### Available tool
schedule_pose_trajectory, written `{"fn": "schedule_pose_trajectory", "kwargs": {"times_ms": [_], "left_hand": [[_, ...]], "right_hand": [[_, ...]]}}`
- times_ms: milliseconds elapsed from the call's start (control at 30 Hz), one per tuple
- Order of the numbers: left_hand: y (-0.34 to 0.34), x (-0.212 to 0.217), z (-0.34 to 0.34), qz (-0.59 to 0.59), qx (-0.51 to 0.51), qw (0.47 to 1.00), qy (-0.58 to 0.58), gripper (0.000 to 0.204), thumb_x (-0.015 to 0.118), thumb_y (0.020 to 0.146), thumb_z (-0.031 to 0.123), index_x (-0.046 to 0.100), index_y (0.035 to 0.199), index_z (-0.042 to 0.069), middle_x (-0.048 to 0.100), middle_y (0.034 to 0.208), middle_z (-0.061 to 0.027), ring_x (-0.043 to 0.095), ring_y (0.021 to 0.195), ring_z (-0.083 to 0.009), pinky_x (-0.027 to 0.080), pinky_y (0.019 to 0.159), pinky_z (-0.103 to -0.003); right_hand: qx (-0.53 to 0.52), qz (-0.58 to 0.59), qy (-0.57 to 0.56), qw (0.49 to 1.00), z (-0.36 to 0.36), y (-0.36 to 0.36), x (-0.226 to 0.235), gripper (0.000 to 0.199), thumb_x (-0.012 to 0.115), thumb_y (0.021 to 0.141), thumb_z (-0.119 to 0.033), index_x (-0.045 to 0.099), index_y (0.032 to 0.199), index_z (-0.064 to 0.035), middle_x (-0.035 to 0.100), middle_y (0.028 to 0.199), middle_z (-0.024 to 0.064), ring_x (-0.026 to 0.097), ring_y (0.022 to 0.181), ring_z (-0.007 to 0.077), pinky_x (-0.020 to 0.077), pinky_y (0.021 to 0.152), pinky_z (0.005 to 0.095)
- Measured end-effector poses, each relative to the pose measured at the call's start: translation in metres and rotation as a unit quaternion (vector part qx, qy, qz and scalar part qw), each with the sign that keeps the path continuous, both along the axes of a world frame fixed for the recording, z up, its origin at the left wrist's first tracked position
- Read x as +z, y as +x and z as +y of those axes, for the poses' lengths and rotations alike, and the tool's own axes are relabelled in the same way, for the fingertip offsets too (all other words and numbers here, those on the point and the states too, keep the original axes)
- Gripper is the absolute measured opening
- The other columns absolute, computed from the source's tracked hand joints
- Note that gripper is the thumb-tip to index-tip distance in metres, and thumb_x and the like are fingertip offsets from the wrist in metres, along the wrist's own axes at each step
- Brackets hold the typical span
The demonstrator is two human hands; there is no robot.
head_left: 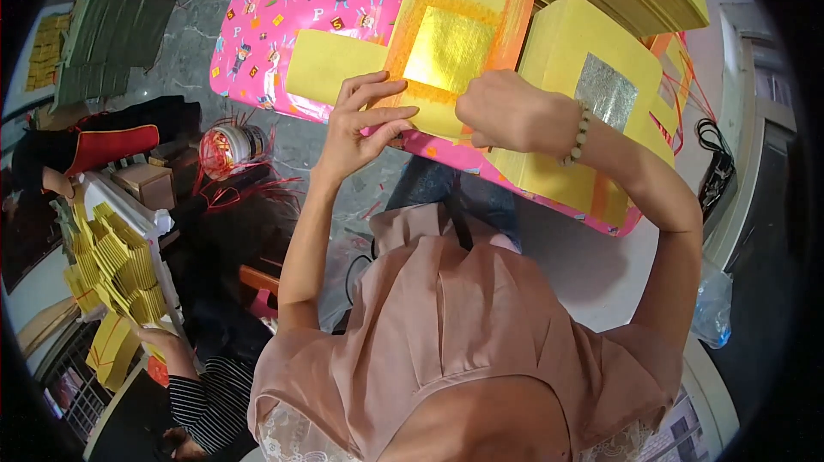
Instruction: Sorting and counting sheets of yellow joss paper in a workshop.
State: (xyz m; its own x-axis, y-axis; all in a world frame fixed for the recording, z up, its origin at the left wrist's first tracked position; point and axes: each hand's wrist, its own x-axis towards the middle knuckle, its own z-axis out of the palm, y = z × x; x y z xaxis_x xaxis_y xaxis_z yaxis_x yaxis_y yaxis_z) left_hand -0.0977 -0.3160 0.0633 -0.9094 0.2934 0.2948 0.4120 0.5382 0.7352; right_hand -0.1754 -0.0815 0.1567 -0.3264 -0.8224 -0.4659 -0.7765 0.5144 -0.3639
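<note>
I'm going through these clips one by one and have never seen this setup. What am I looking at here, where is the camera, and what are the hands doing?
There is no machine: a person works with bare hands, filmed by a wide fisheye camera on their head that looks down, so edges bend. The left hand and right hand both press on a yellow paper sheet with a gold foil square, which lies on a pink patterned table. Beside it sits a stack of yellow sheets with a silver foil square. At lower left, another person's hand handles folded yellow papers.
</note>
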Motion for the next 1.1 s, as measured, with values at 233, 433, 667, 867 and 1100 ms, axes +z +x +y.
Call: {"fn": "schedule_pose_trajectory", "kwargs": {"times_ms": [233,433,667,867,1100], "left_hand": [[-0.001,-0.011,0.002,0.031,0.018,0.999,0.025,0.021,0.079,0.075,0.018,0.079,0.096,0.019,0.068,0.115,-0.0041,0.054,0.119,-0.028,0.046,0.099,-0.04],[-0.004,-0.021,0.002,0.071,0.014,0.996,0.052,0.016,0.077,0.078,0.021,0.079,0.094,0.018,0.07,0.112,-0.0054,0.055,0.116,-0.0279,0.047,0.097,-0.04],[-0.004,-0.02,0.004,0.057,0.011,0.996,0.062,0.016,0.076,0.081,0.018,0.079,0.097,0.017,0.069,0.114,-0.0057,0.053,0.116,-0.0243,0.044,0.099,-0.039],[-0.006,-0.023,-0.003,0.051,0.011,0.996,0.067,0.015,0.077,0.079,0.024,0.08,0.093,0.019,0.07,0.111,-0.005,0.054,0.114,-0.0269,0.046,0.097,-0.04],[-0.006,-0.018,0.0,0.039,0.009,0.998,0.057,0.015,0.078,0.078,0.024,0.08,0.092,0.019,0.07,0.111,-0.0046,0.054,0.114,-0.026,0.047,0.096,-0.04]], "right_hand": [[-0.052,-0.031,-0.023,0.998,0.004,-0.01,0.004,0.021,0.073,0.076,-0.018,0.064,0.071,0.0006,0.061,0.066,0.0185,0.062,0.066,0.0353,0.0457,0.061,0.0438],[-0.062,-0.021,-0.007,0.998,0.004,-0.005,0.003,0.02,0.072,0.078,-0.018,0.065,0.075,0.0002,0.061,0.065,0.0169,0.061,0.064,0.0342,0.0451,0.06,0.0415],[-0.064,-0.026,-0.019,0.997,0.009,-0.005,0.0,0.021,0.072,0.081,-0.02,0.065,0.077,0.0001,0.059,0.063,0.0156,0.055,0.059,0.031,0.043,0.059,0.0406],[-0.081,-0.055,-0.028,0.995,0.008,-0.007,0.002,0.023,0.073,0.081,-0.021,0.066,0.076,0.0004,0.059,0.062,0.0147,0.054,0.056,0.028,0.0419,0.058,0.0399],[-0.088,-0.045,-0.028,0.995,0.011,-0.005,0.0,0.021,0.074,0.079,-0.021,0.069,0.077,-0.0011,0.062,0.062,0.0138,0.058,0.057,0.027,0.0439,0.058,0.0383]]}}
